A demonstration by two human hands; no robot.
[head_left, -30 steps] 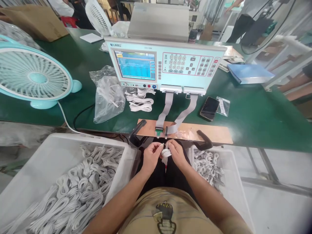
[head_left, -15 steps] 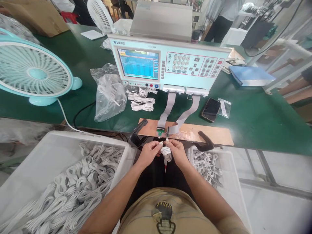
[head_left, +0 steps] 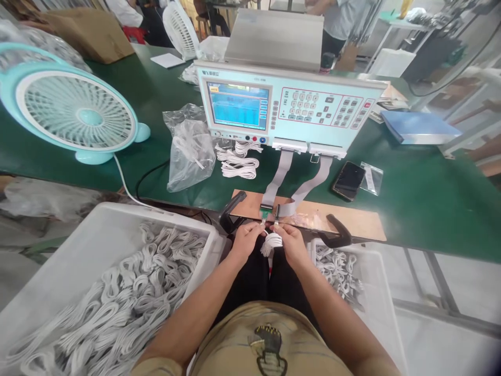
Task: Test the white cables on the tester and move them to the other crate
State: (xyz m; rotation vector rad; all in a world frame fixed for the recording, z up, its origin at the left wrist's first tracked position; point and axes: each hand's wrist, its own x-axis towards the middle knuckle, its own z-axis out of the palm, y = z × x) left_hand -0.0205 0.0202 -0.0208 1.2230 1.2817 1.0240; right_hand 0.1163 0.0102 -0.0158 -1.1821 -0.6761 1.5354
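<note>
A coiled white cable (head_left: pixel 273 241) hangs between my two hands at the table's front edge. My left hand (head_left: pixel 250 235) pinches one cable end at the small green board (head_left: pixel 266 213). Fingers of my right hand (head_left: pixel 288 238) are closed on the other end, at the dark connector beside that board. Two grey ribbon cables (head_left: pixel 277 178) run from these connectors up to the tester (head_left: pixel 291 104), whose screen is lit. Whether the plugs are fully seated is too small to tell.
Two black clamps (head_left: pixel 335 232) hold the wooden strip (head_left: pixel 362 224). White bins of coiled cables stand left (head_left: pixel 105 209) and right (head_left: pixel 385 292). On the green table are a fan (head_left: pixel 90 116), a phone (head_left: pixel 348 180), plastic bags and cable bundles (head_left: pixel 239 168). People stand behind.
My left hand has moved up with its cable end, which now meets the green board. My right hand stays at its connector. The whole view has shifted, so things appear further right.
</note>
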